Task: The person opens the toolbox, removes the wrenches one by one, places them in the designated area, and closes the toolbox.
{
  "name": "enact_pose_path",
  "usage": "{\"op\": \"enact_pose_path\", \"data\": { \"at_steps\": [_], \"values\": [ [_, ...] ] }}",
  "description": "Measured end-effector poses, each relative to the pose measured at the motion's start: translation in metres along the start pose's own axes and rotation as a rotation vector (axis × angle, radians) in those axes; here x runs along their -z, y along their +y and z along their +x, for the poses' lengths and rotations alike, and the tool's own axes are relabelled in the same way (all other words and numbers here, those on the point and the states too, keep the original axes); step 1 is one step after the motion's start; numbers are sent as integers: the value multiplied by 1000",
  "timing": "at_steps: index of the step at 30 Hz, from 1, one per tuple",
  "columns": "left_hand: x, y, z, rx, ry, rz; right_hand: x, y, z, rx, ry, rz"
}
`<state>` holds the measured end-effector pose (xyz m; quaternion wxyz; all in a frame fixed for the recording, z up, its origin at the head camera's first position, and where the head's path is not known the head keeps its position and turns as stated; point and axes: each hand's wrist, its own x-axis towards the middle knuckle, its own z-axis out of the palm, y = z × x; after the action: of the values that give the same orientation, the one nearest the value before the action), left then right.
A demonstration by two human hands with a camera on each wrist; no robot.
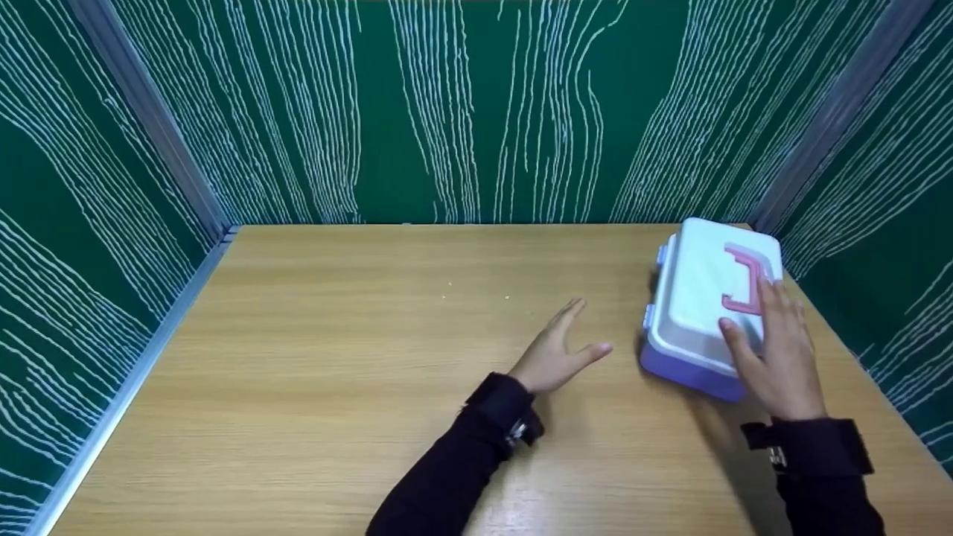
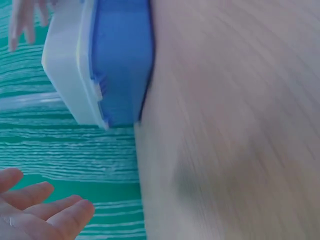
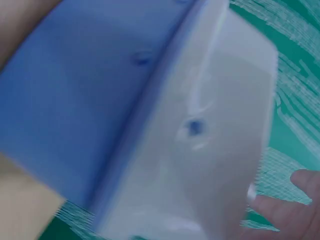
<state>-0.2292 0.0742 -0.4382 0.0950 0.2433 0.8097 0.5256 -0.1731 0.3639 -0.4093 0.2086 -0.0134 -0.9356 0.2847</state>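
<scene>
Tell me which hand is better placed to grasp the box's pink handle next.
Probably the right hand: it is at the box, beside its pink handle. The left hand is apart from the box, over the table.

Downward head view, nearer wrist views, shared box (image 1: 703, 294)

- One left hand (image 1: 553, 356)
- One right hand (image 1: 782, 361)
- Two dark sleeves (image 1: 450, 473)
- One lidded box (image 1: 700, 290)
- One pink handle (image 1: 754, 272)
- Two side latches (image 1: 649, 316)
- One table (image 1: 335, 357)
- Three green walls (image 1: 383, 149)
- Two corner posts (image 1: 141, 97)
</scene>
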Motion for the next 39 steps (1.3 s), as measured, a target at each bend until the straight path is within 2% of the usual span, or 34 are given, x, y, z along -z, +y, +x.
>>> {"op": "enact_pose_path", "data": {
  "at_steps": [7, 10, 14, 17, 20, 24, 28, 35, 39],
  "values": [
    [-20, 8, 21, 68, -76, -25, -2, 17, 1, -128, -39, 68],
    [-28, 9, 28, 75, -107, -20, -2, 22, 3, -180, -71, 118],
    [-41, 10, 34, 75, -139, -33, -3, 31, 7, -289, -116, 270],
    [-51, 11, 38, 68, -146, -81, -4, 36, 9, -367, -141, 408],
    [-61, 14, 41, 45, -145, -129, -4, 40, 10, -418, -167, 525],
    [-69, 20, 44, 58, -153, -163, -3, 43, 12, -466, -197, 629],
    [-71, 23, 45, 83, -160, -189, -3, 45, 14, -501, -208, 646],
    [-73, 27, 46, 71, -179, -204, -2, 47, 13, -600, -206, 620],
    [-73, 27, 45, 64, -196, -198, 0, 48, 11, -612, -202, 605]
  ]
}}
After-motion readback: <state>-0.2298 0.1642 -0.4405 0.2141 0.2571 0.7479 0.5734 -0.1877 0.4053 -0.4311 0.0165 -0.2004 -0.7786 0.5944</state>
